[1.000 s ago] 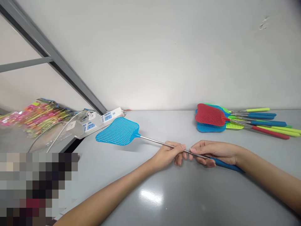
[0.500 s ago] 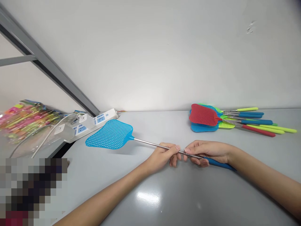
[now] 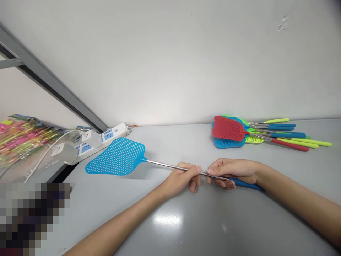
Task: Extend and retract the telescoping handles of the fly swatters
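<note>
A blue fly swatter [image 3: 117,157] with a perforated head, a thin metal shaft and a dark blue grip is held above the table, its head pointing left. My left hand [image 3: 184,176] is closed on the middle of the shaft, thumb on top. Close beside it, my right hand [image 3: 229,172] pinches the shaft just ahead of the grip, and the grip's end passes under my right wrist. At the back right lies a pile of other swatters, with a red fly swatter [image 3: 229,128] on top and blue and yellow-green ones beneath.
A white power strip [image 3: 93,142] with plugged-in adapters and cables lies at the left. Beyond a grey metal frame [image 3: 61,85] are colourful items in clear plastic bags [image 3: 26,135]. A pale wall [image 3: 170,64] rises behind the grey table [image 3: 170,140]. The lower left corner is pixelated.
The blue swatter's head has swung slightly left and down, and its broad face shows a little differently. Both hands keep their hold on the shaft. The whole view has shifted slightly.
</note>
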Tool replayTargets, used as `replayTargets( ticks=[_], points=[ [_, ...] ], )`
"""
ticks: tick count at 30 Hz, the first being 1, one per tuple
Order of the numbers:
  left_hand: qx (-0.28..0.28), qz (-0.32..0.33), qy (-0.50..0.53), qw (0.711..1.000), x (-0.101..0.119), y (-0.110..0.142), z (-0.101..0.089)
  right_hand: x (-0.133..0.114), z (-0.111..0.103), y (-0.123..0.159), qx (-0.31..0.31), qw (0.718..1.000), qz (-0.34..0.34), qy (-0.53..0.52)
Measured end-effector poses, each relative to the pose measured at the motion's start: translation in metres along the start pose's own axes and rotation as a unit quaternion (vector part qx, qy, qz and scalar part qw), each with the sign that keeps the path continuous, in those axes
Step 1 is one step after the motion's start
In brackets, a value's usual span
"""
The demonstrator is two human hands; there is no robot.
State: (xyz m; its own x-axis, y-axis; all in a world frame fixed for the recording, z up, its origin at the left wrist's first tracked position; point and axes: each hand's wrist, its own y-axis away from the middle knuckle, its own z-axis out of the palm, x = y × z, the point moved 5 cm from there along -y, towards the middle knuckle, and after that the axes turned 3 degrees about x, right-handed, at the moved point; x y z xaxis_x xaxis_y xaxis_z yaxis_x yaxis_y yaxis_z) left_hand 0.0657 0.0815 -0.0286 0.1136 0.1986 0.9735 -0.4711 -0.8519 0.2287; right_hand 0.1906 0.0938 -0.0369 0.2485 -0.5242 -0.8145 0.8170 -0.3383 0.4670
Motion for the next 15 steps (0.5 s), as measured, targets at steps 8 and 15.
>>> replayTargets(
  ticks=[8, 15],
  points=[
    [-0.002, -0.025, 0.005, 1.000, -0.0018, 0.0007, 0.0004, -0.0022, 0.0018, 0.0001, -0.004, 1.000, -0.001, 0.013],
    [-0.010, -0.031, 0.000, 0.999, -0.0037, 0.0013, -0.0003, -0.0014, 0.0020, -0.0011, -0.011, 1.000, -0.001, 0.018]
  ],
)
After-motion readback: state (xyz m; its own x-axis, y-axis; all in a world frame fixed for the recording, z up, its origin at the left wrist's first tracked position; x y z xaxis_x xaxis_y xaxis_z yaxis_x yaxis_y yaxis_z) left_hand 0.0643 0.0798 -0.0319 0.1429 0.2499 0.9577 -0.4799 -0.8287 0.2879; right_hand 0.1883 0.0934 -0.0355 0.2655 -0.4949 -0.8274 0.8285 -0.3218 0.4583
